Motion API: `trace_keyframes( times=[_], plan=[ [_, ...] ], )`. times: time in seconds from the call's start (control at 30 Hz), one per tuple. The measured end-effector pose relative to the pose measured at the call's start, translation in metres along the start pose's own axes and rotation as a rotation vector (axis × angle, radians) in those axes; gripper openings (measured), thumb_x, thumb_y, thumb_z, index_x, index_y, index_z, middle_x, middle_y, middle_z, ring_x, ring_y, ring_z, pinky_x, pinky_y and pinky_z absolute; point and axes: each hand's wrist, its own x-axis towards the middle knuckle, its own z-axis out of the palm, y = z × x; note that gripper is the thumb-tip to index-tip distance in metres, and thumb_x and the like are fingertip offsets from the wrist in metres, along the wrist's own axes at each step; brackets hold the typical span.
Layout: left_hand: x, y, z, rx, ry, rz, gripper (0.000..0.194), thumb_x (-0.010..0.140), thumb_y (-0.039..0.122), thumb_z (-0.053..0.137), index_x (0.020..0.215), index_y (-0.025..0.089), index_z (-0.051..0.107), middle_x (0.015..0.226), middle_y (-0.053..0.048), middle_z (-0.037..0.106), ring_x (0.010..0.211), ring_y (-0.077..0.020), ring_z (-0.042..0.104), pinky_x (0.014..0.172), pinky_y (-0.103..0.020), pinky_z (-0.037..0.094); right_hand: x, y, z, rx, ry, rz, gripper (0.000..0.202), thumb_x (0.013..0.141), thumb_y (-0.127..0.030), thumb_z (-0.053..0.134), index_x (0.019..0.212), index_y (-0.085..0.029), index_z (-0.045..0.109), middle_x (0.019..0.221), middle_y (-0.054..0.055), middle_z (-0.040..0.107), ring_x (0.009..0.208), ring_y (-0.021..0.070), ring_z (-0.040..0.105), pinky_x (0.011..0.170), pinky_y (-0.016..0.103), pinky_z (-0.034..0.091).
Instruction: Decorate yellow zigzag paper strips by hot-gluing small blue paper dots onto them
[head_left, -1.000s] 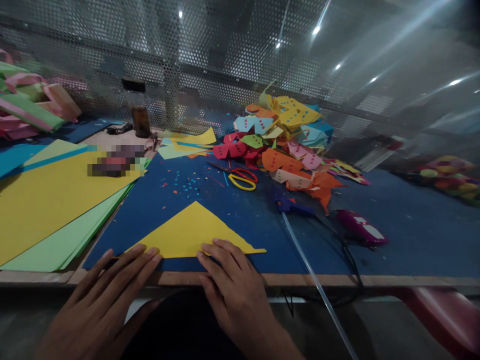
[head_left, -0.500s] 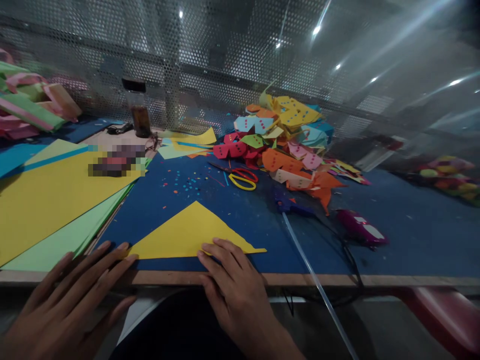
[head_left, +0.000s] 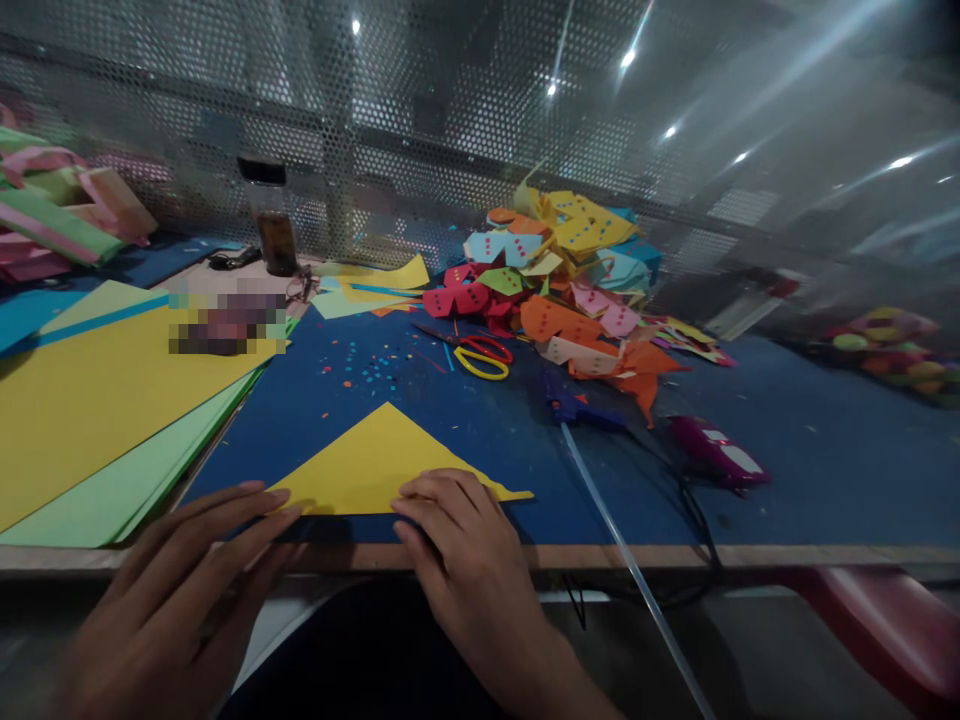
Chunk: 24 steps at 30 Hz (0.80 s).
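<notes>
A block of pixelation is masking an object [head_left: 229,320] at the back left, so its shape is staying unclear. The large yellow sheet [head_left: 112,395] is running out of view at the left, mostly covering the pale green sheets [head_left: 142,485]. The dark blades of the scissors [head_left: 459,353] are fading into the blue mat [head_left: 262,420], and the clear stick [head_left: 627,560] at the glue gun [head_left: 581,411] is leaving through the bottom edge. The folded yellow paper [head_left: 364,460] is lying just beyond both hands, its peak pointing away from the person. The left hand [head_left: 169,590] is covering its left corner, fingers outstretched and slightly parted; whether they are pressing cannot be told. The right hand [head_left: 472,565] is resting over its near edge, right of the middle, fingers bent and close together, thumb lying apart from them.
</notes>
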Motion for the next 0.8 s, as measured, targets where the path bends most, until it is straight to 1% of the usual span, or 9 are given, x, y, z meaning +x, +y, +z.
trace_keyframes(
  times=[0.07,0.1,0.2,0.33,0.43,0.5,0.6,0.7,0.8],
  plan=[
    [0.012,0.008,0.005,0.016,0.008,-0.021,0.038,0.098,0.023,0.061,0.136,0.032,0.060,0.119,-0.005,0.074,0.112,-0.0303,0.067,0.098,-0.051,0.052,0.005,0.000,0.000,0.004,-0.018,0.017,0.013,0.099,-0.013,0.065,0.108,-0.021,0.068,0.107,0.004,0.073,0.106,0.0217,0.063,0.096,0.038,0.052],
    [0.016,0.009,0.007,0.021,-0.020,-0.063,0.032,0.100,0.026,0.058,0.132,0.031,0.062,0.117,-0.006,0.074,0.109,-0.0308,0.067,0.097,-0.052,0.051,0.006,0.000,0.000,0.007,-0.024,0.023,0.012,0.099,-0.013,0.066,0.106,-0.022,0.067,0.105,0.003,0.073,0.105,0.0217,0.063,0.094,0.038,0.051],
    [0.020,0.003,0.006,0.035,-0.088,-0.122,0.021,0.102,0.034,0.053,0.118,0.033,0.066,0.106,-0.002,0.075,0.097,-0.0306,0.067,0.090,-0.052,0.052,0.009,0.001,0.001,0.015,-0.028,0.026,0.011,0.098,-0.012,0.066,0.103,-0.021,0.065,0.103,0.002,0.073,0.102,0.0219,0.062,0.093,0.038,0.050],
    [0.019,-0.010,0.001,0.003,-0.143,-0.126,0.025,0.104,0.039,0.045,0.110,0.034,0.069,0.096,0.001,0.076,0.090,-0.0285,0.067,0.081,-0.047,0.053,0.008,0.003,0.002,0.015,-0.020,0.020,0.009,0.100,-0.014,0.064,0.103,-0.022,0.066,0.103,0.003,0.073,0.101,0.0217,0.064,0.093,0.038,0.048],
    [0.023,-0.014,0.000,-0.012,-0.128,-0.144,0.030,0.105,0.043,0.041,0.105,0.032,0.069,0.093,-0.001,0.076,0.089,-0.0282,0.067,0.079,-0.047,0.053,0.007,0.003,0.003,0.008,0.001,0.020,0.008,0.101,-0.015,0.063,0.104,-0.022,0.065,0.104,0.003,0.074,0.101,0.0208,0.064,0.093,0.036,0.048],
    [0.026,-0.014,0.001,-0.017,-0.130,-0.150,0.027,0.104,0.044,0.044,0.103,0.033,0.069,0.092,0.000,0.076,0.088,-0.0277,0.066,0.075,-0.045,0.054,0.007,0.004,0.004,0.002,0.012,0.015,0.008,0.101,-0.014,0.064,0.104,-0.022,0.065,0.103,0.002,0.074,0.101,0.0202,0.064,0.093,0.036,0.048],
    [0.030,-0.010,0.002,0.005,-0.130,-0.150,0.023,0.103,0.042,0.046,0.105,0.033,0.067,0.093,-0.001,0.076,0.088,-0.0300,0.065,0.075,-0.048,0.054,0.007,0.004,0.004,0.014,0.012,0.016,0.009,0.100,-0.014,0.065,0.104,-0.022,0.065,0.104,0.002,0.074,0.102,0.0206,0.064,0.093,0.036,0.047],
    [0.034,0.002,0.005,0.013,-0.098,-0.140,0.027,0.105,0.038,0.043,0.109,0.031,0.069,0.099,-0.004,0.076,0.096,-0.0324,0.066,0.087,-0.056,0.052,0.007,0.005,0.004,0.033,-0.007,0.034,0.008,0.100,-0.016,0.066,0.104,-0.023,0.065,0.105,0.002,0.073,0.103,0.0215,0.063,0.093,0.037,0.046],
    [0.040,0.012,0.009,-0.094,-0.076,-0.083,0.022,0.105,0.040,0.050,0.104,0.032,0.071,0.097,-0.003,0.075,0.094,-0.0278,0.067,0.084,-0.047,0.054,0.008,0.005,0.004,0.021,-0.031,0.053,0.005,0.101,-0.018,0.065,0.103,-0.023,0.065,0.104,0.002,0.073,0.102,0.0221,0.063,0.092,0.038,0.046]
  ],
)
